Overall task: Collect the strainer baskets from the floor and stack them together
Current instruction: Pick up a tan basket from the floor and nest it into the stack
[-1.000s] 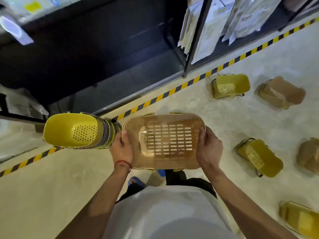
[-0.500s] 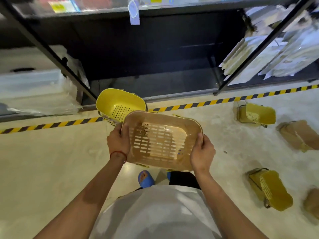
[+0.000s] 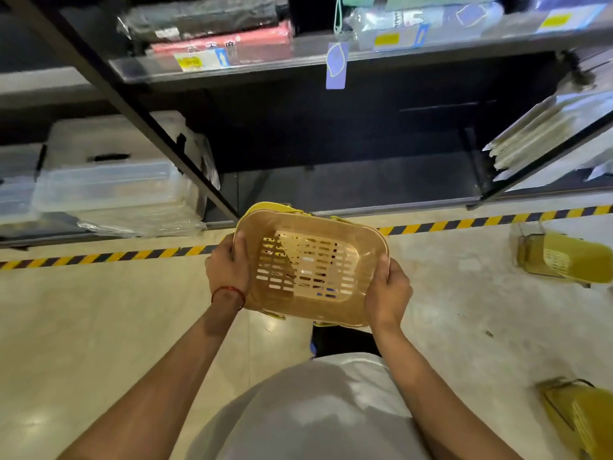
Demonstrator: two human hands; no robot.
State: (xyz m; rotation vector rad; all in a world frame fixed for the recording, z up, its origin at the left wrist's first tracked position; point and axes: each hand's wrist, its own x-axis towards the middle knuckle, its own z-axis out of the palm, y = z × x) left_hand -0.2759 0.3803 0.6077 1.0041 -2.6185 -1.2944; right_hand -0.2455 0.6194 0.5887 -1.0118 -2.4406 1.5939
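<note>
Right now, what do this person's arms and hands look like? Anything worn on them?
Both forearms are bare, with no sleeves reaching them and no gloves. The left hand has a thin red cord bracelet at its wrist; the right hand has a bare wrist. A pale shirt covers the torso.

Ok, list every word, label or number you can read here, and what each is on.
Nothing reads clearly.
White characters on the red package: too blurred to read.
Print on the yellow shelf labels: too blurred.
The hanging tag: a drawn outline, no words.
The tan basket: no text.
</note>
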